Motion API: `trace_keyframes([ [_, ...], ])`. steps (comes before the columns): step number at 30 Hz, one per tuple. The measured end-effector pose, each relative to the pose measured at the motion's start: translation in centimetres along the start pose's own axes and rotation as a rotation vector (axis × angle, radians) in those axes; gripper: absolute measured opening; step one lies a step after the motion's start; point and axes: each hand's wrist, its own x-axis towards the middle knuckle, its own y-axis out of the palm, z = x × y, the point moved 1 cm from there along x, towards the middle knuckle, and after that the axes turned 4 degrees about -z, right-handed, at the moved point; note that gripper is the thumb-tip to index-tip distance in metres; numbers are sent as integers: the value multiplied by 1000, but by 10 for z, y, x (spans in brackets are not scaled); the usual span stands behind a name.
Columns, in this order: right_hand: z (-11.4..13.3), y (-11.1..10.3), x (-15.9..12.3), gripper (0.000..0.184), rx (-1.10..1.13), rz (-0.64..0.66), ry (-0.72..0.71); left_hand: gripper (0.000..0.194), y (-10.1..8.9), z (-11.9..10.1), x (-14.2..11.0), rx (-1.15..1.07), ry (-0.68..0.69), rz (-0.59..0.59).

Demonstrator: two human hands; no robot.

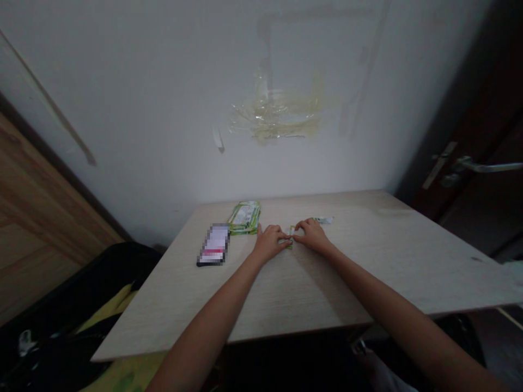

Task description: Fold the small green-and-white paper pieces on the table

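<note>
Both of my hands meet over the middle of the table around a small green-and-white wrapper strip. My left hand pinches it from the left, thumb and fingertips closed together. From the other side, my right hand has its fingertips closed on the strip too. The fingers cover much of it. Just behind my right hand lies another green-and-white wrapper strip, partly hidden by the knuckles. To the left and beyond my left hand is a stack of flat green-and-white packets.
A phone, its screen blurred, lies at the left beside the packets. The pale wooden table backs onto a white wall with peeling tape. A dark door with a metal handle stands at right; dark and yellow cloth at left.
</note>
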Motion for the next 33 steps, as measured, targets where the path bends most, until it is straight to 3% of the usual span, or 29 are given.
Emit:
trace_keyframes([
  [9, 0, -4, -3, 35, 22, 7, -35, 27, 0, 4, 1, -30, 17, 10],
  [33, -1, -9, -13, 56, 34, 37, -181, 28, -1, 6, 1, -20, 12, 34],
])
